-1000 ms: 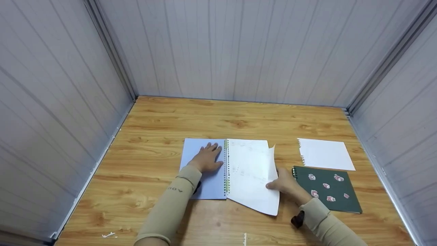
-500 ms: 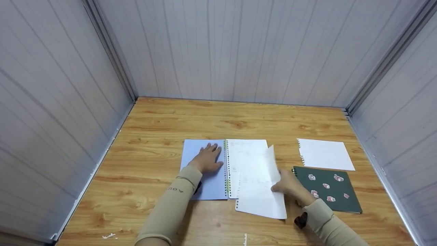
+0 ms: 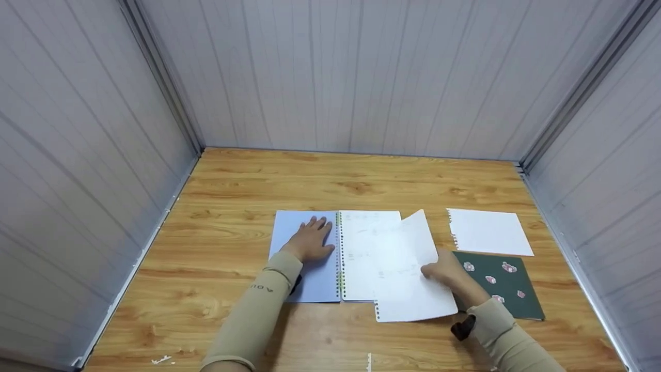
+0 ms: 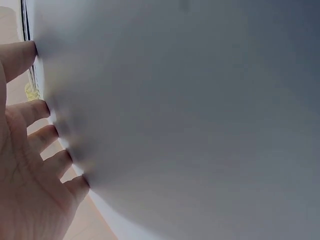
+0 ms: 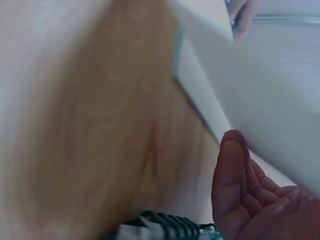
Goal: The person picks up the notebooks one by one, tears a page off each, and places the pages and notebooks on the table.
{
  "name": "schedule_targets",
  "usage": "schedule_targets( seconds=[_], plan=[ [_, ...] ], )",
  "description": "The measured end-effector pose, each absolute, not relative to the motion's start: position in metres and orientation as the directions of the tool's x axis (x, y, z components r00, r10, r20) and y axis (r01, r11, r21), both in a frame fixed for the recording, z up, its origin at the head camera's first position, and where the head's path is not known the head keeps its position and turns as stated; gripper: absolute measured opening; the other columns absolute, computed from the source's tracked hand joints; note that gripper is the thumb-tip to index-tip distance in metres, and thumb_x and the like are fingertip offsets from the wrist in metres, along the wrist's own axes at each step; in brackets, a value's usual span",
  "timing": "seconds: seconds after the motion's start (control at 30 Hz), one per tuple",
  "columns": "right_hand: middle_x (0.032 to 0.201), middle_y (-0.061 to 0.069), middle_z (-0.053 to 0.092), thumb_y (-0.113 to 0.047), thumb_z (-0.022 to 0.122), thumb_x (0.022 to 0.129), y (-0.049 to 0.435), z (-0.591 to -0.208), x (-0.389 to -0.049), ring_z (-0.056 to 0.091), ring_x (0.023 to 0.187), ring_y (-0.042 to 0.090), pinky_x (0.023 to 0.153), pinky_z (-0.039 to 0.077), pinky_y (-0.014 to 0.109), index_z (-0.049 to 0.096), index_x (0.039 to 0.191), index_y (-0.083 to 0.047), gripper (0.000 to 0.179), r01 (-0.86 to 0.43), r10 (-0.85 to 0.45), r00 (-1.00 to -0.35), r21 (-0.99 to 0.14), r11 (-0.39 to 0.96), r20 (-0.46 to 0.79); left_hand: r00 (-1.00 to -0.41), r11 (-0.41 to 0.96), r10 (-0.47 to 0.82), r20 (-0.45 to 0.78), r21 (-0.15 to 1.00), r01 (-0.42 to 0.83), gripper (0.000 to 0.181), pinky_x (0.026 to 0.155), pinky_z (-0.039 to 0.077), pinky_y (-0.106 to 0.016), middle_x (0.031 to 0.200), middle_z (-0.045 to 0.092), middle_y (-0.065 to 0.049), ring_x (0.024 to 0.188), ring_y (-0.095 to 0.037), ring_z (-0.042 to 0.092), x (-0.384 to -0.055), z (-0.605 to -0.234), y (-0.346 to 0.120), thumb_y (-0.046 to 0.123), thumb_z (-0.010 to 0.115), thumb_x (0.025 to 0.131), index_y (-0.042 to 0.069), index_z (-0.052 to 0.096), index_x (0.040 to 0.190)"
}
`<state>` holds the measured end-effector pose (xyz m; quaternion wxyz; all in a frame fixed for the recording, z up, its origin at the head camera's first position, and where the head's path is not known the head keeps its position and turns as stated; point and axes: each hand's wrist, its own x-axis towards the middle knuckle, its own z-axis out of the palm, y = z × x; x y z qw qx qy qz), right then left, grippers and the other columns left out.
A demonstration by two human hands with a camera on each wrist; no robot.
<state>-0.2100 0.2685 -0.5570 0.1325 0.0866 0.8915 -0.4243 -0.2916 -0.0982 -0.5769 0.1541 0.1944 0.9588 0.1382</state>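
A spiral notebook [image 3: 356,235] lies open on the wooden table, its left side a plain light-blue cover [image 3: 324,284] and its right side a white page with faint marks. Flat on the blue cover, fingers spread, my left hand [image 3: 309,243] presses close to the coil; the left wrist view shows its fingertips [image 4: 49,131] against the cover. My right hand [image 3: 448,273] pinches the right edge of a loose white sheet [image 3: 410,294], thumb on top. That sheet has punched holes down its left edge, is partly lifted, and overlaps the notebook's right page.
A dark green spiral notebook [image 3: 524,289] with pink flower pictures lies to the right, partly behind my right wrist. Beyond it rests another white sheet [image 3: 490,232] with a ragged torn edge. Small paper scraps [image 3: 161,359] lie near the front. Pale panel walls [image 3: 330,77] enclose the table.
The sheet in my right hand has come away from the coil and moved right and toward the front, its holed edge now showing. My left hand has stayed on the blue cover.
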Motion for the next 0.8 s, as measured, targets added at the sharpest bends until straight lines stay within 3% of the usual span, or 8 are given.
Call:
schedule_targets(
  seconds=[0.13,0.27,0.37,0.5,0.8],
  plan=[
    [0.129,0.033,0.071,0.002,0.069,0.073,0.272,-0.551,-0.216,0.068,0.1,0.031,0.085,0.061,0.04,0.061,0.137,0.016,0.066,0.233,0.033,-0.962,-0.755,0.614,-0.27,-0.875,0.891,0.416,-0.248,0.305,0.337,0.074,0.138,0.016,-0.056,0.181,0.024,-0.014,0.17,-0.038,0.016,-0.291,-0.576,-0.102,0.047,0.052,0.11,0.011,0.032,0.172],
    [0.121,0.033,0.073,-0.001,0.073,0.084,0.276,-0.543,-0.227,0.072,0.096,0.031,0.081,0.063,0.04,0.066,0.132,0.017,0.051,0.194,0.049,-0.977,-0.779,0.596,-0.206,-0.875,0.895,0.413,-0.252,0.291,0.339,0.075,0.138,0.017,-0.055,0.181,0.024,-0.014,0.17,-0.038,0.016,-0.29,-0.575,-0.11,0.048,0.052,0.11,0.011,0.032,0.172],
    [0.135,0.037,0.068,-0.007,0.075,0.093,0.28,-0.534,-0.239,0.072,0.114,0.04,0.098,0.062,0.048,0.063,0.139,0.017,0.053,0.198,0.08,-0.979,-0.791,0.579,-0.186,-0.877,0.898,0.407,-0.254,0.289,0.333,0.075,0.138,0.017,-0.056,0.181,0.024,-0.014,0.17,-0.038,0.016,-0.29,-0.574,-0.117,0.048,0.053,0.11,0.011,0.032,0.172],
    [0.153,0.035,0.057,-0.011,0.072,0.099,0.287,-0.52,-0.259,0.06,0.141,0.047,0.119,0.051,0.055,0.052,0.152,0.014,0.062,0.23,0.12,-0.973,-0.824,0.518,-0.196,-0.879,0.897,0.405,-0.252,0.293,0.33,0.076,0.138,0.017,-0.056,0.181,0.024,-0.014,0.17,-0.038,0.016,-0.289,-0.576,-0.127,0.048,0.054,0.109,0.011,0.032,0.172],
    [0.15,0.034,0.06,-0.018,0.073,0.102,0.304,-0.512,-0.305,0.057,0.143,0.046,0.122,0.047,0.054,0.06,0.145,0.014,0.055,0.202,0.193,-0.974,-0.838,0.507,-0.118,-0.884,0.903,0.392,-0.254,0.288,0.318,0.077,0.138,0.017,-0.057,0.181,0.025,-0.013,0.169,-0.038,0.017,-0.285,-0.578,-0.151,0.047,0.055,0.108,0.011,0.033,0.172]
  ],
)
